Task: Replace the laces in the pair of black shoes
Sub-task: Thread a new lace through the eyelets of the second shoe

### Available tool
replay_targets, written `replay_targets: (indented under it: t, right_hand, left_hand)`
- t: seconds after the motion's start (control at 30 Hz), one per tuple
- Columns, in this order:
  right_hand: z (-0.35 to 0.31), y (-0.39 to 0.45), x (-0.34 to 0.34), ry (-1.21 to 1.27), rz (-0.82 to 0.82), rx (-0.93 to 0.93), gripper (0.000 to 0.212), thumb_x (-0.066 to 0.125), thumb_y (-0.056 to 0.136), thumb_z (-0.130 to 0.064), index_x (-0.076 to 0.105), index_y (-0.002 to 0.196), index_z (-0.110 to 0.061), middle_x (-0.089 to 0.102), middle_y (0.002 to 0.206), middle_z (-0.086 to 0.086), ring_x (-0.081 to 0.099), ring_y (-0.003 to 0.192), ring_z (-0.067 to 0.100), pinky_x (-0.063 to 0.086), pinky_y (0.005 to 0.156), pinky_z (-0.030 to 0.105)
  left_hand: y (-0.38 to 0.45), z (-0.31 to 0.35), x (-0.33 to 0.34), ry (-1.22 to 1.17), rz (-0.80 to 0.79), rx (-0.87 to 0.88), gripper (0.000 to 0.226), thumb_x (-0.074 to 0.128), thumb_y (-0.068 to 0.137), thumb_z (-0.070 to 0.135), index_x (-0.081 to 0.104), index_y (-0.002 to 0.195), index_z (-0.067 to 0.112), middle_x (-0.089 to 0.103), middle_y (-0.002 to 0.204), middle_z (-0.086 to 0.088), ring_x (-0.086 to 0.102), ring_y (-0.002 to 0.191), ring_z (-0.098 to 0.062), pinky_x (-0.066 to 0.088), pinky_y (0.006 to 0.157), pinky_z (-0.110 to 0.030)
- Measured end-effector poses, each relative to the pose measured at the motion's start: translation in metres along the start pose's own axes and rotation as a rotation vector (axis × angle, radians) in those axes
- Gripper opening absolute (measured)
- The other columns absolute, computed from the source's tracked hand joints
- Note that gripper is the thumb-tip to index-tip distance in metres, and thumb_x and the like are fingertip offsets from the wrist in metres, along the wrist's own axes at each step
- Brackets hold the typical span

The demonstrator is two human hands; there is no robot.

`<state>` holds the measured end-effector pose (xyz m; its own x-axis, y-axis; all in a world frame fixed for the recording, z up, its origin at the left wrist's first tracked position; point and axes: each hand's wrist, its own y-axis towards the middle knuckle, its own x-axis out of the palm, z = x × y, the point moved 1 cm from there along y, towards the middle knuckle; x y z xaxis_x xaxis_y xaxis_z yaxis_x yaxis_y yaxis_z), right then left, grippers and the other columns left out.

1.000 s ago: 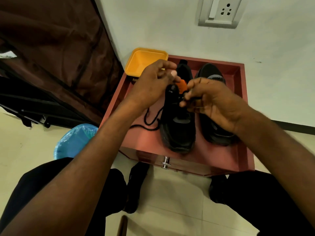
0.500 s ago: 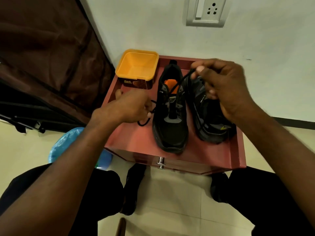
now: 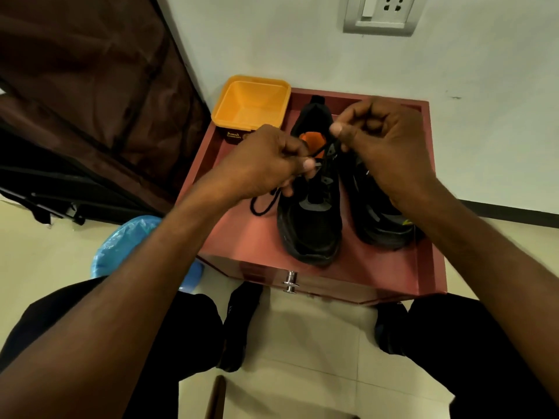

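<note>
Two black shoes stand side by side on a low red table (image 3: 242, 237), toes toward me. The left shoe (image 3: 311, 225) has an orange lining and a black lace (image 3: 261, 205) that trails in a loop onto the table at its left. My left hand (image 3: 266, 164) pinches the lace at the shoe's left eyelets. Over the shoe's opening, my right hand (image 3: 384, 140) pinches the other stretch of lace between thumb and forefinger. The right shoe (image 3: 381, 219) is partly hidden under my right hand and wrist.
An empty yellow tub (image 3: 251, 104) sits at the table's back left corner. The table has a raised rim and a metal drawer knob (image 3: 290, 281) at the front. A brown fabric wardrobe (image 3: 84, 101) stands left, a blue bag (image 3: 127, 240) on the floor below it. A wall socket (image 3: 381, 13) is above.
My left hand has risen from the table beside the shoe to its eyelets, taking the lace. My right hand has come down and left toward the shoe's opening.
</note>
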<state>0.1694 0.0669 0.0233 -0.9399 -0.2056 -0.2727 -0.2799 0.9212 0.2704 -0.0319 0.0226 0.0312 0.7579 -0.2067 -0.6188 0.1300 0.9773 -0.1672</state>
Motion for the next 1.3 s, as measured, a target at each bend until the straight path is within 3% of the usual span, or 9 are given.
replay_targets:
  t: [0.13,0.2,0.33,0.53,0.67,0.77,0.93,1.03,1.3]
  right_hand:
    - [0.01,0.005,-0.008,-0.027,0.089,0.041,0.008,0.079,0.09,-0.02,0.078,0.094,-0.013,0.076,0.083,-0.003,0.072,0.075,0.014,0.06,0.082,0.031]
    - [0.011,0.004,-0.008,-0.042,0.038,0.061,0.007,0.076,0.093,-0.018,0.08,0.097,-0.014,0.077,0.084,-0.002,0.074,0.081,0.011,0.059,0.086,0.029]
    - [0.003,0.0,-0.001,-0.047,-0.206,0.075,0.018,0.063,0.102,-0.007,0.077,0.112,-0.005,0.075,0.086,0.0,0.064,0.066,-0.004,0.047,0.063,0.01]
    - [0.001,0.003,0.002,-0.118,-0.086,0.06,0.011,0.071,0.097,-0.011,0.081,0.098,-0.017,0.076,0.085,-0.018,0.071,0.083,-0.006,0.05,0.075,0.01]
    - [0.005,0.002,0.0,-0.095,-0.093,0.105,0.016,0.065,0.099,-0.002,0.077,0.107,-0.008,0.074,0.087,-0.016,0.065,0.071,-0.012,0.045,0.061,0.005]
    - [0.006,0.002,0.007,-0.1,-0.134,0.11,0.013,0.071,0.095,-0.005,0.073,0.108,-0.007,0.075,0.084,-0.003,0.067,0.067,-0.004,0.046,0.057,0.008]
    - [0.009,0.005,0.01,-0.115,-0.071,0.103,0.003,0.075,0.093,-0.011,0.078,0.095,-0.011,0.074,0.077,-0.013,0.068,0.068,-0.003,0.047,0.058,0.009]
    - [0.012,0.006,0.009,-0.101,-0.084,0.146,0.011,0.071,0.096,-0.008,0.079,0.098,-0.015,0.077,0.081,-0.012,0.068,0.07,0.006,0.05,0.053,0.018]
    - [0.016,0.006,0.01,-0.234,-0.106,0.069,0.02,0.067,0.097,-0.004,0.073,0.112,-0.015,0.076,0.089,-0.005,0.071,0.079,0.004,0.052,0.064,0.014]
  left_hand:
    - [0.002,-0.027,-0.014,0.463,-0.067,-0.091,0.006,0.08,0.089,0.028,0.081,0.092,0.022,0.072,0.077,0.008,0.067,0.074,-0.005,0.061,0.078,-0.039]
    - [0.0,-0.027,-0.013,0.359,-0.079,-0.051,0.024,0.083,0.085,0.035,0.08,0.106,0.022,0.074,0.086,0.01,0.068,0.08,-0.001,0.059,0.078,-0.032]
    - [0.003,-0.005,-0.005,-0.032,0.028,0.121,0.041,0.079,0.09,0.033,0.069,0.127,0.018,0.075,0.106,0.002,0.071,0.1,-0.009,0.059,0.091,-0.031]
    - [0.007,-0.004,0.006,-0.155,0.042,0.03,0.01,0.069,0.094,-0.002,0.071,0.103,-0.004,0.071,0.07,-0.009,0.069,0.061,-0.01,0.053,0.06,-0.017]
    - [0.007,-0.007,0.006,-0.234,0.013,0.011,0.021,0.077,0.09,0.006,0.072,0.109,0.001,0.076,0.084,-0.016,0.075,0.074,-0.017,0.056,0.067,-0.02]
    - [0.007,-0.001,0.011,-0.382,0.053,-0.022,0.029,0.076,0.093,0.014,0.069,0.119,0.004,0.078,0.097,-0.013,0.078,0.086,-0.023,0.051,0.055,-0.022]
    - [0.01,-0.005,0.018,-0.503,0.133,-0.054,0.019,0.071,0.096,0.008,0.069,0.109,-0.005,0.072,0.082,-0.017,0.068,0.062,-0.02,0.052,0.052,-0.024]
    - [0.011,-0.008,0.02,-0.478,0.179,-0.071,0.016,0.07,0.096,0.009,0.072,0.105,-0.004,0.07,0.077,-0.017,0.061,0.057,-0.018,0.048,0.05,-0.023]
    - [0.016,-0.013,0.03,-0.416,0.283,-0.127,0.011,0.07,0.097,0.014,0.074,0.098,0.004,0.065,0.066,-0.003,0.056,0.047,-0.009,0.041,0.045,-0.018]
